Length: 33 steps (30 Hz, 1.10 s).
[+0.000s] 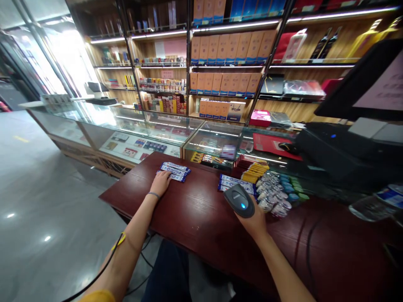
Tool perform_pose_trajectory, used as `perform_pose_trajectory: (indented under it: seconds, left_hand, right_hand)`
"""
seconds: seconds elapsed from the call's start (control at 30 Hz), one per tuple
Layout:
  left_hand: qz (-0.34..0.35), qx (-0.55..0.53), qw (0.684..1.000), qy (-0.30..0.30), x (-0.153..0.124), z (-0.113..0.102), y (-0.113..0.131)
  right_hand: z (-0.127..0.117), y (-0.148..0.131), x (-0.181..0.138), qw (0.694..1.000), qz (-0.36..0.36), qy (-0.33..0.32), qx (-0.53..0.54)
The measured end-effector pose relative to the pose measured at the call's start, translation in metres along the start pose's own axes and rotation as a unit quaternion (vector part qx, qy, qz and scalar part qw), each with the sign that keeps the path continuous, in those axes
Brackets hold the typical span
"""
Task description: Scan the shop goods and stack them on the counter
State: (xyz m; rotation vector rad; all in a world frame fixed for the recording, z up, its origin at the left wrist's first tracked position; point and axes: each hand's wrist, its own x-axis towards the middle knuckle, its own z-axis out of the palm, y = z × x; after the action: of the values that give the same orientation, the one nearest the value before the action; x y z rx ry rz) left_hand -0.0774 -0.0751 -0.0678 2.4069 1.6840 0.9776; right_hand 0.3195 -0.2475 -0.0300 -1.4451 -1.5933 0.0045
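rounded scanner (236, 199) sits in right hand (255, 222) above glossy wooden table (198, 209).

The desk (195, 205) has a glossy, wood-grained top, and the handheld scanner (238, 200) looks like smooth, mostly matt plastic. The slim packets (178, 172) look like shiny plastic film. The display case (151, 129) has smooth, reflective glass, and the floor (40, 197) is smooth and glossy.

On the desk (198, 214) lie left packets (179, 169), right packets (232, 180), containers (273, 189) farther right — glass counter (151, 127) behind.
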Motion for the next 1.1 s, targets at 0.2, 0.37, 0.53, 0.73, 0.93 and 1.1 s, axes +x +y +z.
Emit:
perform_pose_trajectory:
  seconds: [0.2, 0.37, 0.53, 0.73, 0.93, 1.1]
  left_hand:
    - [0.041, 0.007, 0.999, -0.014, -0.004, -0.009, 0.009]
    - [0.049, 0.056, 0.997, -0.034, -0.007, -0.016, 0.025]
    - [-0.022, -0.003, 1.0, -0.01, 0.003, -0.019, 0.05]
    - [-0.156, -0.303, 0.938, -0.065, 0.037, 0.006, 0.106]
    - [-0.223, -0.608, 0.752, -0.122, 0.042, 0.042, 0.164]
    - [-0.196, -0.71, 0.653, -0.176, 0.034, 0.047, 0.171]
  right_hand:
    - [-0.001, -0.003, 0.0, 1.0, 0.015, -0.005, 0.001]
    - [-0.003, 0.002, 0.001, 1.0, 0.017, 0.006, 0.019]
    - [-0.007, 0.008, 0.005, 0.999, 0.011, 0.022, 0.024]
    - [-0.01, 0.012, 0.007, 0.998, 0.038, 0.053, 0.021]
    - [-0.015, 0.012, 0.01, 0.997, 0.048, 0.056, -0.002]
    - [-0.017, 0.009, 0.012, 0.997, 0.062, 0.036, -0.009]
